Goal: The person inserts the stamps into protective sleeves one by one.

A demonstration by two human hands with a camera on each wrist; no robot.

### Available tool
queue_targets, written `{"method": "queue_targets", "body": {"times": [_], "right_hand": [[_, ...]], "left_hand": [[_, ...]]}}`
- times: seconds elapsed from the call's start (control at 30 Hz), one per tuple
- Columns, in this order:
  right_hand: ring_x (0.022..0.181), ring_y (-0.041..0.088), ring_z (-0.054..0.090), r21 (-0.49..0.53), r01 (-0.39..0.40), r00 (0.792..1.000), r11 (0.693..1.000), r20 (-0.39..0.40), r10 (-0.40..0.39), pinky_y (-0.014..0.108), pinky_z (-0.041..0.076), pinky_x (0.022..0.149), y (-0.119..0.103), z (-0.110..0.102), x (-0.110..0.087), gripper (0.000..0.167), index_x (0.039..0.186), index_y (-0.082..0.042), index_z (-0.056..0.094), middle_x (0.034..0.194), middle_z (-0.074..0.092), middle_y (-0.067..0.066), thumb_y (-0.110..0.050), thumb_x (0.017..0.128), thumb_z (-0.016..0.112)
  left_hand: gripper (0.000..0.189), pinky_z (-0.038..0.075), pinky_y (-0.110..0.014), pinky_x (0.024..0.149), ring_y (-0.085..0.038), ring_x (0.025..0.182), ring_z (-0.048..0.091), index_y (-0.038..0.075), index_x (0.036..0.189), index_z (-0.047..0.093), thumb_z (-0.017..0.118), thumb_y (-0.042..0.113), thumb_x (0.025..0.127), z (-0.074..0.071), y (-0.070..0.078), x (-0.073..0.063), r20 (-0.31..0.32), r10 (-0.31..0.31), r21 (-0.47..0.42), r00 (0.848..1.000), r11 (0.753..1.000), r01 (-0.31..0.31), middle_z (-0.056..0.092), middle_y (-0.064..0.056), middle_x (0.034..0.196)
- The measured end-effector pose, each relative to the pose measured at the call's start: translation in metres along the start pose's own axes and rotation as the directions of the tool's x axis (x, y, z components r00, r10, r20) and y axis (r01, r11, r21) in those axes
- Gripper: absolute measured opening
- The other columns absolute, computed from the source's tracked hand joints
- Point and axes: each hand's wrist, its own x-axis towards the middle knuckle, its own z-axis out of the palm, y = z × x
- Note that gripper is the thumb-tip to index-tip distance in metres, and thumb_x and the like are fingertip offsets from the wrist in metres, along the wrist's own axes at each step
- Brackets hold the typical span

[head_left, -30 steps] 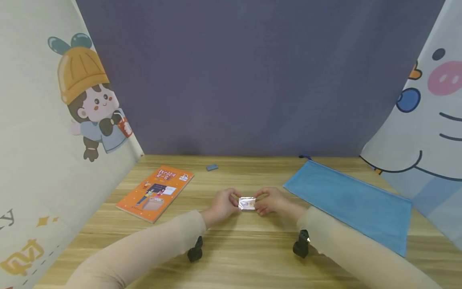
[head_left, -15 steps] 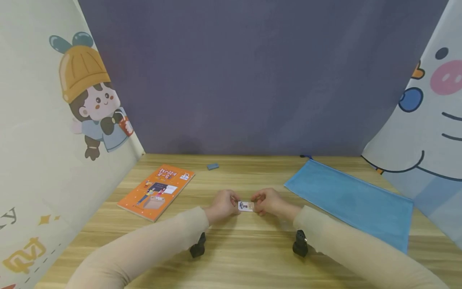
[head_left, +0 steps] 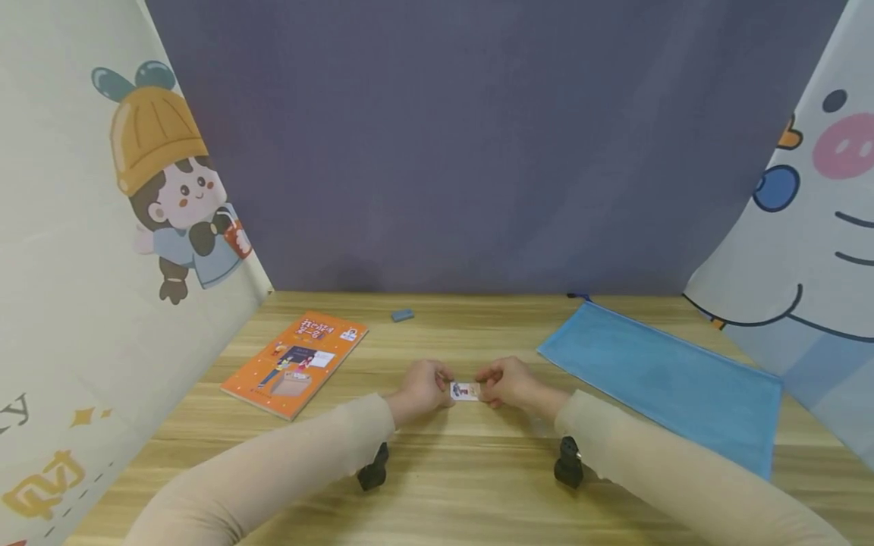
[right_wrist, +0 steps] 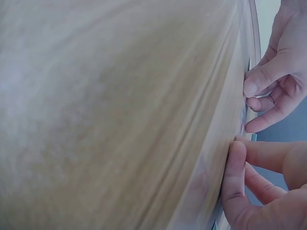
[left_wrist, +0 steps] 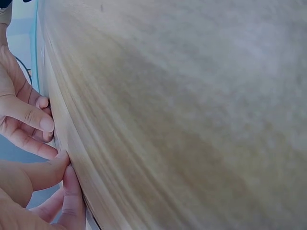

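Observation:
A small white rectangular card (head_left: pixel 465 391) with a colourful printed picture lies between my two hands, low over the wooden table. My left hand (head_left: pixel 422 385) pinches its left end with thumb and curled fingers. At the opposite end my right hand (head_left: pixel 512 381) pinches the card the same way, fingertips close to the tabletop. The left wrist view shows the left thumb (left_wrist: pixel 50 171) and forefinger meeting at their tips. In the right wrist view, the right thumb and forefinger (right_wrist: pixel 235 165) also come together. Fingers cover both card ends.
An orange book (head_left: pixel 297 365) lies at the left of the table (head_left: pixel 471 485). Toward the back sits a small blue-grey block (head_left: pixel 403 315). A blue zip pouch (head_left: pixel 665 379) lies flat on the right. A dark curtain (head_left: pixel 471 152) closes off the far edge.
Over the second, the bright glare on the card has gone and its picture shows plainly. The right hand has shifted slightly left. In the last half second the hands have barely moved.

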Motion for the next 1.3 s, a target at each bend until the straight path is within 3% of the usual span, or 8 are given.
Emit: {"method": "queue_targets", "body": {"times": [0.23,0.6,0.87,1.07,1.3], "right_hand": [[0.063,0.013,0.055,-0.008,0.007,1.0,1.0,-0.017,-0.007,0.025,0.058,0.058,0.0,0.001,-0.001,0.034,0.111,0.01,0.065,0.075,0.055,0.006,0.01,0.078,0.072],[0.067,0.014,0.056,0.025,-0.017,1.0,1.0,-0.006,0.017,0.024,0.058,0.06,0.003,0.001,-0.001,0.033,0.111,0.008,0.065,0.08,0.055,0.007,0.009,0.079,0.071],[0.07,0.017,0.058,0.065,-0.015,1.0,0.998,0.004,0.014,0.027,0.057,0.064,-0.003,-0.006,-0.002,0.037,0.112,0.01,0.062,0.088,0.059,0.012,0.012,0.075,0.064],[0.081,0.02,0.06,-0.027,0.026,1.0,0.999,0.007,-0.026,0.03,0.059,0.071,-0.004,-0.023,0.002,0.039,0.118,0.009,0.059,0.101,0.059,0.017,0.006,0.08,0.06],[0.091,0.025,0.063,-0.123,0.028,0.999,0.992,-0.014,-0.03,0.036,0.058,0.078,-0.005,-0.043,0.007,0.038,0.123,0.005,0.059,0.107,0.062,0.018,0.0,0.086,0.063]], "left_hand": [[0.037,0.044,-0.019,0.058,-0.014,0.069,0.051,-0.004,0.103,0.067,0.079,-0.009,0.069,0.002,-0.003,0.001,-0.017,0.033,-0.008,0.999,0.999,-0.033,0.064,-0.015,0.084],[0.035,0.043,-0.02,0.058,-0.014,0.069,0.05,-0.003,0.103,0.068,0.08,-0.007,0.07,0.003,-0.006,0.0,-0.01,0.036,0.008,0.999,0.999,-0.036,0.062,-0.011,0.081],[0.04,0.045,-0.019,0.059,-0.013,0.068,0.051,-0.006,0.108,0.064,0.079,-0.008,0.071,-0.001,-0.008,0.003,-0.008,0.035,-0.095,0.999,0.995,-0.036,0.062,-0.012,0.08],[0.04,0.052,-0.02,0.061,-0.012,0.068,0.057,-0.003,0.112,0.065,0.078,-0.003,0.075,-0.002,0.008,-0.001,0.0,0.036,-0.116,0.999,0.993,-0.036,0.065,-0.005,0.079],[0.036,0.058,-0.025,0.068,-0.017,0.076,0.068,-0.003,0.111,0.066,0.079,0.002,0.078,0.011,0.028,-0.014,0.066,0.062,-0.167,0.996,0.985,-0.05,0.072,-0.009,0.086]]}}
